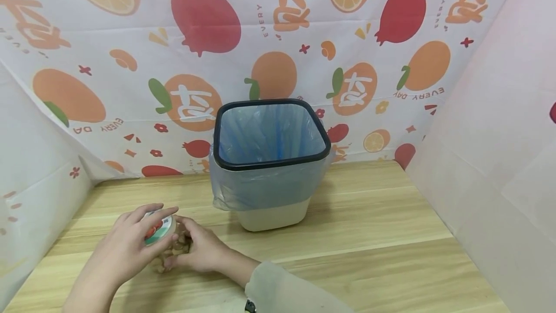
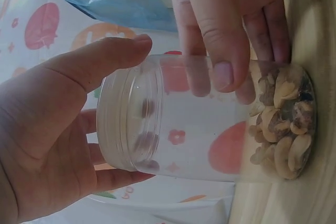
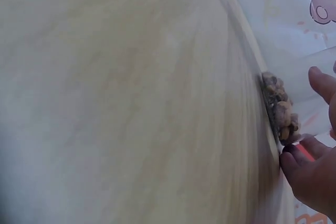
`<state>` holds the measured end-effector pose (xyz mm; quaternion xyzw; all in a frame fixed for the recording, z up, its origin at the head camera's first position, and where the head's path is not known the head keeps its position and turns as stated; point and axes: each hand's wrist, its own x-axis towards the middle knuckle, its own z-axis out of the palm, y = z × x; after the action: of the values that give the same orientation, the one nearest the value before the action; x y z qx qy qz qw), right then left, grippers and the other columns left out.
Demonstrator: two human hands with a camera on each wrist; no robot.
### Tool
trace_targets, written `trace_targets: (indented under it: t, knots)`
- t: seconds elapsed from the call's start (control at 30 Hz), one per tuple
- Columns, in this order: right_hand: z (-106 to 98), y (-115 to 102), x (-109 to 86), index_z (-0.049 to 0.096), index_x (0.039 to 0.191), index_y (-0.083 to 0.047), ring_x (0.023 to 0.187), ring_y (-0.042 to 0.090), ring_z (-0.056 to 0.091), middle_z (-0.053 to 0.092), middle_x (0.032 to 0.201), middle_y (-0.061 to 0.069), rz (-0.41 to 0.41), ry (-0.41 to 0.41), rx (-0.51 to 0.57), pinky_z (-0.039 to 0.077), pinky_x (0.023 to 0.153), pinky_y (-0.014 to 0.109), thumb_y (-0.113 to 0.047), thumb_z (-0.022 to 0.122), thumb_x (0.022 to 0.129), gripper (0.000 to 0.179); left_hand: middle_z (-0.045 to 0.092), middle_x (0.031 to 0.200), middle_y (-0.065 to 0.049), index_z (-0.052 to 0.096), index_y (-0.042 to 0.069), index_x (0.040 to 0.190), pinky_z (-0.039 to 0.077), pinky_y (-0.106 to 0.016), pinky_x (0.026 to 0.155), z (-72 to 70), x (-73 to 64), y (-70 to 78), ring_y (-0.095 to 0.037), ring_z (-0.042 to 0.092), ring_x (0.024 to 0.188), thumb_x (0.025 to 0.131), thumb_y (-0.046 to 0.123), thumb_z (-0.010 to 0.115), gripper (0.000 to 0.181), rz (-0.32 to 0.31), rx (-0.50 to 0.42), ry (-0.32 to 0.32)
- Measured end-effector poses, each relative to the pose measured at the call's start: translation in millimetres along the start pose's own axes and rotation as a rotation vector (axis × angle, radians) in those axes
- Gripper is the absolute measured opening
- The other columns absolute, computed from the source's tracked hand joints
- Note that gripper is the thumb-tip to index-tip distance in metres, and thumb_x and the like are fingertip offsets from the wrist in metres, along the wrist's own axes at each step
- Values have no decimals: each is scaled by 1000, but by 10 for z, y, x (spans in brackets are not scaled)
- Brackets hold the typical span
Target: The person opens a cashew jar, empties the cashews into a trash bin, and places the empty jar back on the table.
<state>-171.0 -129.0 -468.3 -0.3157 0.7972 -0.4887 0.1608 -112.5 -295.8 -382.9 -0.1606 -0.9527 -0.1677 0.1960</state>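
A clear plastic jar [image 2: 199, 119] stands upright on the table, with a layer of nuts [image 2: 283, 153], cashews among them, at its bottom. My left hand [image 1: 123, 245] grips the round lid [image 1: 167, 228] from above, fingers and thumb spread around its rim. White, green and red show on the lid's top between the fingers. Lower down, my right hand [image 1: 204, 250] holds the jar's side, thumb and fingers around the clear wall. In the right wrist view, the right fingertips [image 3: 291, 163] are low by the jar's base, close to the tabletop.
A white bin [image 1: 273, 219] with a black rim [image 1: 271, 164] and a blue bag liner [image 1: 260, 187] stands behind and to the right of the jar. Fruit-printed sheeting [image 1: 239, 76] hangs along the back of the wood-grain table [image 1: 369, 250], and pale sheets flank both sides.
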Motion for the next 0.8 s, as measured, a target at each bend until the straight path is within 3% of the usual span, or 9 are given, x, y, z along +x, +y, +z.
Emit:
trace_targets:
  t: [0.23, 0.5, 0.67, 0.8]
  knots:
    - [-2, 64, -161, 25, 155, -41, 117, -6, 51, 50, 137, -22, -38, -26, 74, 48, 95, 20, -36, 82, 82, 93, 62, 125, -9, 68, 25, 126, 48, -61, 76, -69, -74, 136, -43, 57, 105, 77, 32, 86, 53, 10, -14, 37]
    - [-235, 71, -371, 17, 158, -36, 136, 7, 45, 42, 152, -12, -75, 0, 157, 43, 109, 26, -33, 82, 83, 99, 62, 125, -5, 67, 25, 128, 48, -59, 80, -145, 30, 344, -38, 57, 108, 80, 38, 82, 52, 56, -20, 38]
    - [-355, 97, -506, 17, 157, -39, 142, 18, 40, 39, 157, -2, -78, 26, 134, 39, 114, 34, -37, 82, 82, 99, 62, 127, -4, 65, 28, 130, 48, -59, 84, -184, 60, 435, -36, 57, 111, 82, 39, 81, 52, 55, -29, 18]
    - [-402, 158, -615, 17, 157, -41, 145, 17, 36, 36, 159, -1, -89, 42, 110, 36, 116, 36, -40, 82, 82, 99, 62, 126, -2, 66, 28, 130, 48, -56, 88, -190, 51, 502, -33, 58, 110, 81, 36, 82, 51, 75, -39, 20]
